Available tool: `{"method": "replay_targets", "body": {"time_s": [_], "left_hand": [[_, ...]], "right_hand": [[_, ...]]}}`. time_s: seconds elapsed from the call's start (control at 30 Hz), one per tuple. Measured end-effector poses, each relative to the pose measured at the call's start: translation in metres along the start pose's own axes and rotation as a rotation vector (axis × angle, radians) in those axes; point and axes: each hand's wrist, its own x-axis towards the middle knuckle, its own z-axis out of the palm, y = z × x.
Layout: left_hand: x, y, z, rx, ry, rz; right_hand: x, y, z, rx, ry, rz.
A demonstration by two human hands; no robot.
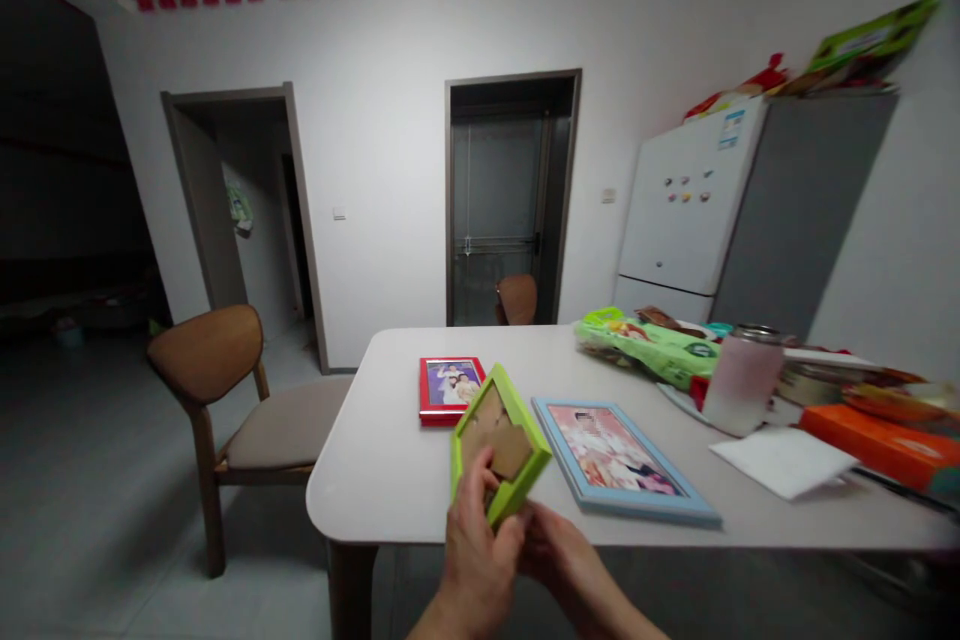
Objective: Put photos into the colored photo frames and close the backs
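Lime-green rectangular photo frame (525,482) off the desk (390,485), tilted, held at the near edge.

Left hand (478,535) pinches its lower left side, fingers over the brown board (511,450) facing the wearer. Right hand (559,542) sits at the lower corner, fingers partly hidden; can't tell if gripping. Frame is straight ahead of both, left hand covers more; long axis unclear at this tilt. Light-blue rectangular photo frame (615,452) lies right, by near edge; red rectangular photo frame (451,386) beyond, toward left edge.
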Motion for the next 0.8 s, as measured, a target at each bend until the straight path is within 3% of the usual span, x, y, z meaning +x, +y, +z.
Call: {"method": "replay_targets", "body": {"time_s": [0.03, 0.1, 0.17, 0.27, 0.33, 0.43, 0.5, 0.63, 0.8], "left_hand": [[0.002, 0.006, 0.004, -0.129, 0.071, -0.026], [0.008, 0.014, 0.013, -0.347, 0.137, -0.063], [0.018, 0.014, 0.019, -0.497, 0.150, -0.067], [0.035, 0.005, 0.028, -0.573, 0.144, -0.105], [0.046, -0.006, 0.041, -0.518, 0.046, -0.201], [0.055, -0.020, 0.073, -0.417, -0.131, -0.299], [0.056, -0.025, 0.097, -0.379, -0.183, -0.302], [0.055, -0.028, 0.127, -0.254, -0.241, -0.311], [0.060, -0.034, 0.127, -0.143, -0.279, -0.354]], "right_hand": [[-0.002, 0.003, 0.012, 0.071, -0.046, 0.016], [-0.002, 0.002, 0.025, 0.166, -0.006, -0.060], [0.001, -0.008, 0.016, 0.155, 0.113, -0.163], [0.009, -0.041, -0.036, -0.110, 0.298, -0.210], [0.017, -0.066, -0.082, -0.344, 0.403, -0.187], [0.027, -0.093, -0.142, -0.669, 0.528, -0.171], [0.033, -0.100, -0.168, -0.833, 0.571, -0.138], [0.041, -0.097, -0.195, -0.979, 0.619, -0.089], [0.044, -0.096, -0.204, -1.178, 0.640, -0.089]]}}
